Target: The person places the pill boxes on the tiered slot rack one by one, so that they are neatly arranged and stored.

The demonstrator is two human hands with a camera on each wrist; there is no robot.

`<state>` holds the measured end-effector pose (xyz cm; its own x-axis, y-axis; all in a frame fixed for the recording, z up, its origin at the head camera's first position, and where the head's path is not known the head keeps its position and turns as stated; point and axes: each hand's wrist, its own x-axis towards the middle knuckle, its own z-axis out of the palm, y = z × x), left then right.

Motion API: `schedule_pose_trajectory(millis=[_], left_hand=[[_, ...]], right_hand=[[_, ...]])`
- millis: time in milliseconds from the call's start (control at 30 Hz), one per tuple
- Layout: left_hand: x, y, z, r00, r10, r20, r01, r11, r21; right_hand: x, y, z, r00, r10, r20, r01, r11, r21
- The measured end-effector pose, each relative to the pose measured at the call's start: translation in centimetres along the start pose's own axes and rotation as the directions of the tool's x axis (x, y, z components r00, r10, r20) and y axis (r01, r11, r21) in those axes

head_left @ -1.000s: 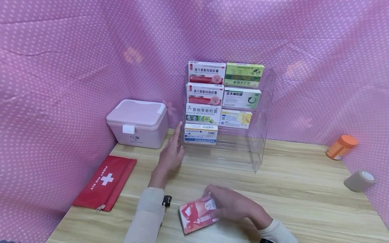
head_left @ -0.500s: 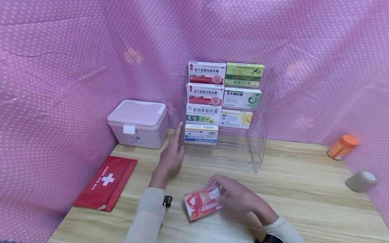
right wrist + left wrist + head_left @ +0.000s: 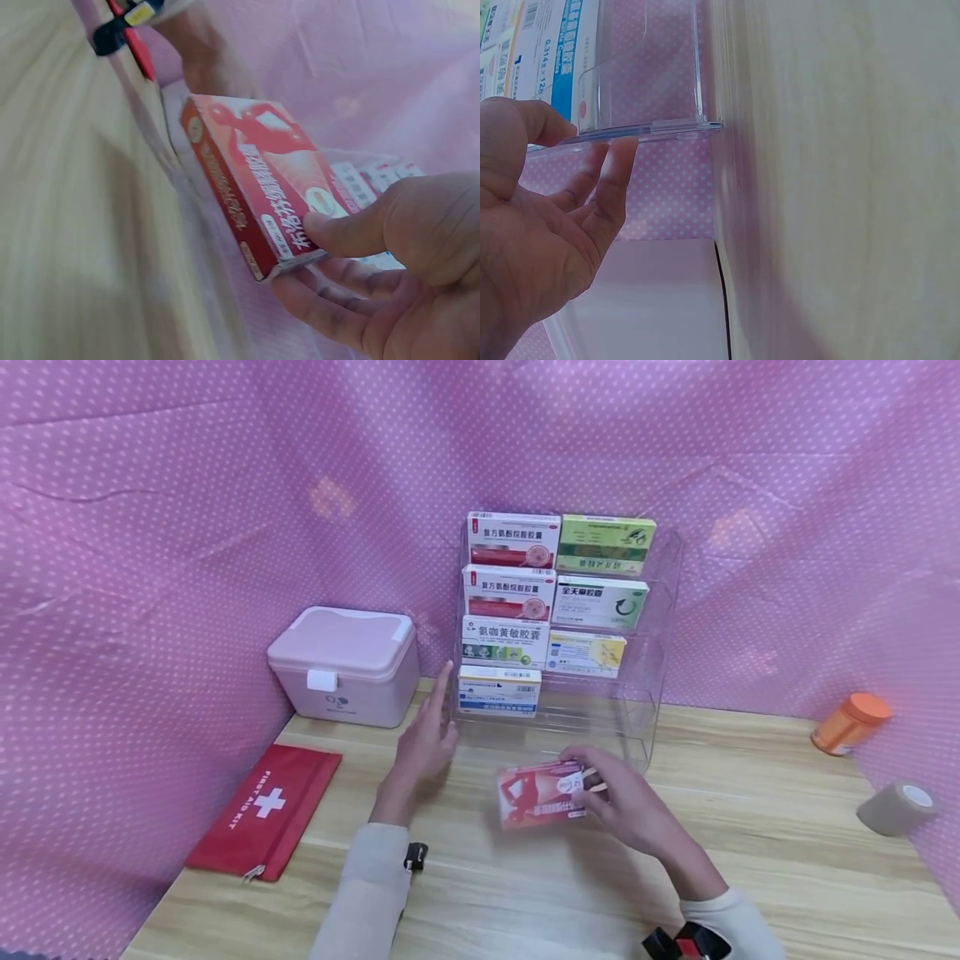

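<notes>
My right hand [image 3: 626,802] holds a red and pink medicine box [image 3: 542,795] by its right end, above the table in front of the rack. In the right wrist view the thumb presses the printed face of the box [image 3: 259,165] and the fingers lie under it. A clear tiered display rack [image 3: 637,702] stands at the back, with several medicine boxes on its tiers. My left hand [image 3: 425,743] is at the rack's left side. In the left wrist view its thumb and fingers [image 3: 615,180] pinch the edge of the rack's clear side panel [image 3: 660,130].
Left of the rack stands a pale pink lidded case [image 3: 345,668]. A red first aid pouch [image 3: 262,814] lies nearer on the wooden table [image 3: 465,910]. An orange bottle [image 3: 851,724] and a grey-brown bandage roll [image 3: 892,810] lie at the far right. Dotted pink cloth [image 3: 375,485] hangs behind.
My right hand has carried the red medicine box up from near the table's front, forward and right toward the rack, turning it more level. The left hand stays at the rack's side.
</notes>
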<state>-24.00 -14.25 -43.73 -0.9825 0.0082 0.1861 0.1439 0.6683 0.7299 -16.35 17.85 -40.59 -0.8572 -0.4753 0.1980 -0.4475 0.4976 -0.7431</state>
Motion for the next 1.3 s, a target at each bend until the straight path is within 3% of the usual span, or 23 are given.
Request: schedule_pose_trajectory(millis=[167, 333, 467, 600, 733, 833, 1133, 1300], left_hand=[[0.0, 0.2, 0.1, 1.000, 0.000, 0.000, 0.000, 1.000, 0.008], [-0.1, 0.3, 0.0, 1.000, -0.003, 0.002, 0.003, 1.000, 0.005], [-0.2, 0.2, -0.1, 1.000, -0.006, 0.005, 0.006, 1.000, -0.001], [-0.2, 0.2, -0.1, 1.000, -0.010, 0.005, 0.010, 1.000, -0.008], [-0.1, 0.3, -0.1, 1.000, -0.007, 0.005, 0.007, 1.000, -0.003], [0.0, 0.3, -0.1, 1.000, -0.003, 0.005, 0.003, 1.000, 0.001], [0.1, 0.2, -0.1, 1.000, -0.002, 0.010, 0.002, 1.000, 0.006], [0.0, 0.3, -0.1, 1.000, -0.001, 0.010, 0.001, 1.000, 0.002]], right_hand=[[0.0, 0.2, -1.1, 0.986, -0.014, -0.166, -0.004, 0.994, -0.108], [0.5, 0.3, -1.9, 0.945, -0.109, -0.308, 0.047, 0.978, -0.202], [1.2, 0.4, -2.9, 0.900, -0.174, -0.400, 0.062, 0.958, -0.279], [2.2, 0.4, -4.2, 0.839, -0.226, -0.495, 0.056, 0.941, -0.335], [3.3, 0.5, -5.1, 0.768, -0.252, -0.589, 0.032, 0.933, -0.357], [4.1, 0.8, -5.3, 0.736, -0.260, -0.626, 0.021, 0.932, -0.362], [6.1, 2.2, -4.8, 0.722, -0.261, -0.641, -0.005, 0.924, -0.382], [6.7, 3.1, -4.5, 0.746, -0.267, -0.611, -0.048, 0.892, -0.449]])
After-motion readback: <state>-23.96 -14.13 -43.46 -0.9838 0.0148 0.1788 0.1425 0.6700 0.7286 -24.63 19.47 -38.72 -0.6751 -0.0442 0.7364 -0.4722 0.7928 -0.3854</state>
